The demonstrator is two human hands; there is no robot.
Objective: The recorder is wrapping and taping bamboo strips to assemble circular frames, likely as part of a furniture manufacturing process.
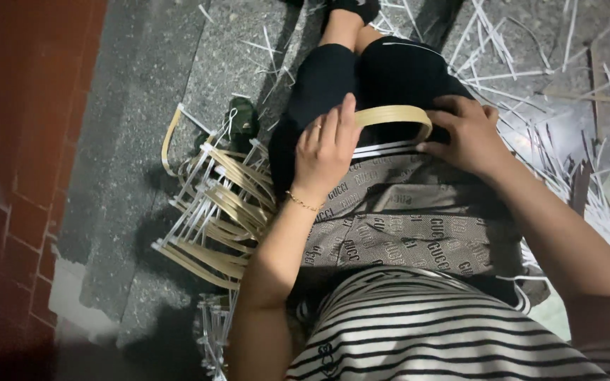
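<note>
The bent bamboo strip [393, 114] lies on the lap, spanning the gap between both hands, its long axis running from the left hand [326, 152] across to the right hand [464, 134] in a shallow upward arc. The left fingers [346, 123] are closed over its near end; the right fingers [435, 144] pinch the far end. Both hands are equally near; finished strip bundles [217, 212] lie on the floor outboard of the left fingers.

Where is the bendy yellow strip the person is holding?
In the head view, the curved pale-yellow bamboo strip arches over the person's lap, top centre, held between the left hand and the right hand.
</note>
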